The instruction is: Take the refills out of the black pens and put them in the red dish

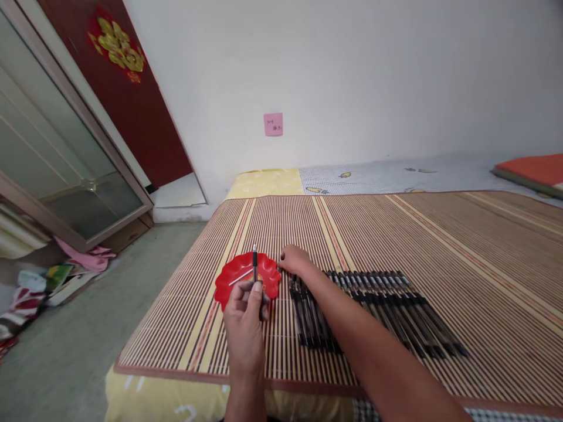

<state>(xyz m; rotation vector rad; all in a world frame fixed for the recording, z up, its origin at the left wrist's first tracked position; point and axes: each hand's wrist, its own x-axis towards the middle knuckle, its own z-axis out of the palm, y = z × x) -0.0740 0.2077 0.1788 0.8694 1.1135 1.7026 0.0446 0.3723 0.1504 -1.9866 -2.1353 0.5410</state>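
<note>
Pen [254,258] with a black grip stands nearly upright in my left hand [246,308], its pale tip pointing up, pinched between thumb and curled fingers. In the head view it shows in front of a red plate [221,281] with a wavy rim, left of the middle of the scene. A thin white stick [240,278] lies slantwise in that plate, just left of the pen. My right hand [295,259] is just beyond the right edge of the plate, with its fingers curled; a small dark spot shows at the fingertips, but I cannot tell whether they grasp anything.

To the right, many dark pens [396,319] lie side by side in a long row, their near ends slanting toward the near right. My right forearm crosses over the row and hides part of it. All of this lies on a striped mat [176,328] spread over a bed [268,181], whose yellow cover shows at the near and far edges. Farther off, a pink note [273,124] sticks to the white wall [352,70], and an orange cushion [532,170] lies at the far right.
</note>
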